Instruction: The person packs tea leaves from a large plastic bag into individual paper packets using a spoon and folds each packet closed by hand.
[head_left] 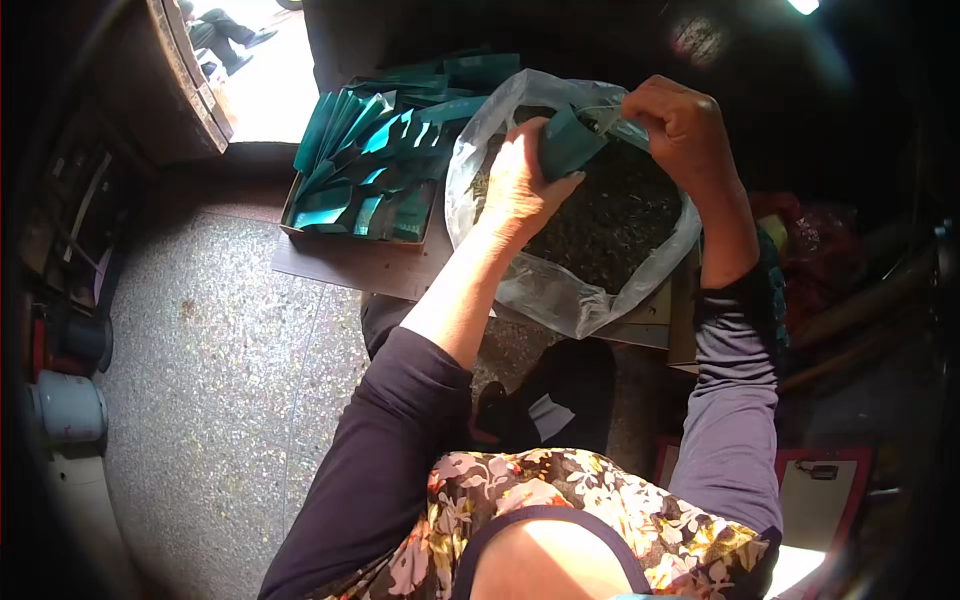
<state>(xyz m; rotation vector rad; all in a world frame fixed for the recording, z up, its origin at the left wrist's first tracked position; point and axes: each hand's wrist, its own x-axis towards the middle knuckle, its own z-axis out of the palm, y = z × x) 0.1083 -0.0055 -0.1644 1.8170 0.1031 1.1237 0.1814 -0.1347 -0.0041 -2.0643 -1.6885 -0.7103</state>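
My left hand (520,185) is wrapped around a teal packet (568,145), held tilted over a clear plastic bag (580,315). The bag stands open and holds a heap of dark, dry, leaf-like bits (625,215). At the packet's upper end is my right hand (675,125), its fingers pinched together. Something thin and pale shows between those fingers and the packet's mouth, too small to name. To the left of the bag, a cardboard box (405,243) is packed with several more teal packets (345,135).
Box and bag rest on a low table (340,272). A grey-white pot (72,407) stands at the far left. Colourful bags (815,240) lie in shadow on the right, above a pink-edged board with a clip (815,500). Through the bright doorway, another person's legs (230,35) show.
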